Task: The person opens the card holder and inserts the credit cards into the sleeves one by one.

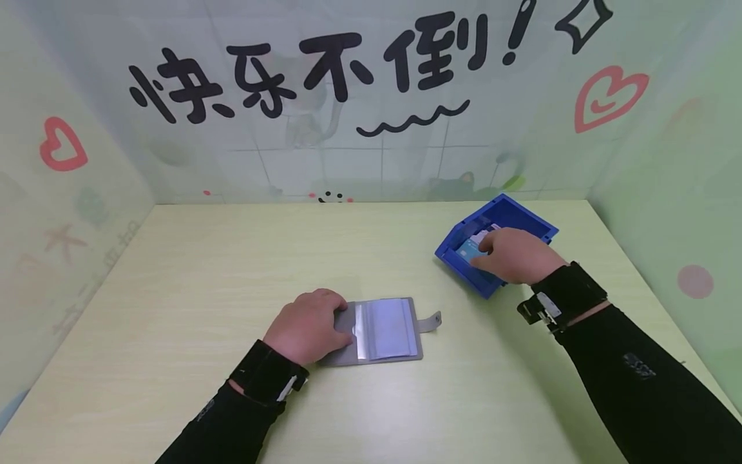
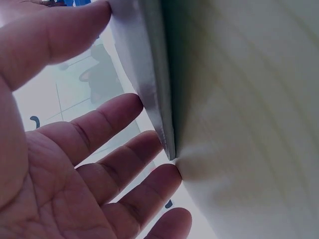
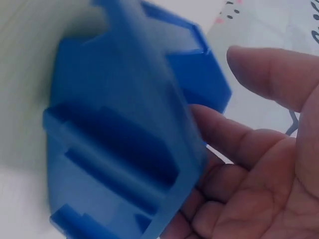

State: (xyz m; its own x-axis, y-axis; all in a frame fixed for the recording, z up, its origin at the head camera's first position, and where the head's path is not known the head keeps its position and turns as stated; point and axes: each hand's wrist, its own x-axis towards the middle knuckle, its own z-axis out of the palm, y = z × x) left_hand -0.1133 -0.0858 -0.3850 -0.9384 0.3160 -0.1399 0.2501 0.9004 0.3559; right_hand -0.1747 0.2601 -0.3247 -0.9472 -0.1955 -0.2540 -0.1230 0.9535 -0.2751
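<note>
A grey card holder (image 1: pixel 411 322) lies spread open on the table, showing clear plastic sleeves and a snap strap at its right. My left hand (image 1: pixel 307 327) rests on its left cover; in the left wrist view the fingertips of that hand (image 2: pixel 75 154) touch the holder's edge (image 2: pixel 152 74). Over at the right, my right hand (image 1: pixel 518 254) reaches into a blue bin (image 1: pixel 530 219), beside blue and pale cards (image 1: pixel 471 248) lying inside. From the right wrist, the bin's outer wall (image 3: pixel 114 124) hides some fingertips of the right hand (image 3: pixel 254 174); its thumb stands apart.
The pale wooden table (image 1: pixel 191 270) is enclosed by a printed back wall (image 1: pixel 348 154) and side panels (image 1: pixel 684 212). The bin sits at an angle near the table's back right.
</note>
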